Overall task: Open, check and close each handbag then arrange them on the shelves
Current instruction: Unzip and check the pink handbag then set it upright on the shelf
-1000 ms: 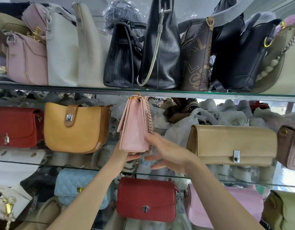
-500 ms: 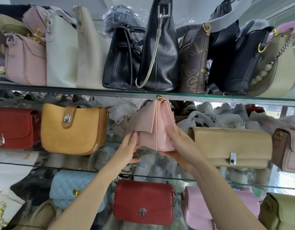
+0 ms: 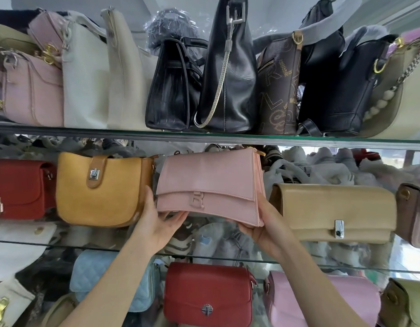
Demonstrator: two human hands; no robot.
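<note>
Glass shelves [image 3: 204,138] packed with handbags. Pink handbag [image 3: 209,185] faces front, flap closed, gripped at its lower corners by left hand [image 3: 154,223] and right hand [image 3: 265,223]. Mustard bag [image 3: 102,190] crowds left fingers [image 3: 148,197]; tan clutch [image 3: 334,211] beside right fingers.

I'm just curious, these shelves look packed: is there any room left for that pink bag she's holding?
Only the gap it fills now, between the mustard bag and the tan clutch on the middle shelf. The pink bag nearly fills it. The top shelf is crammed side to side.
</note>
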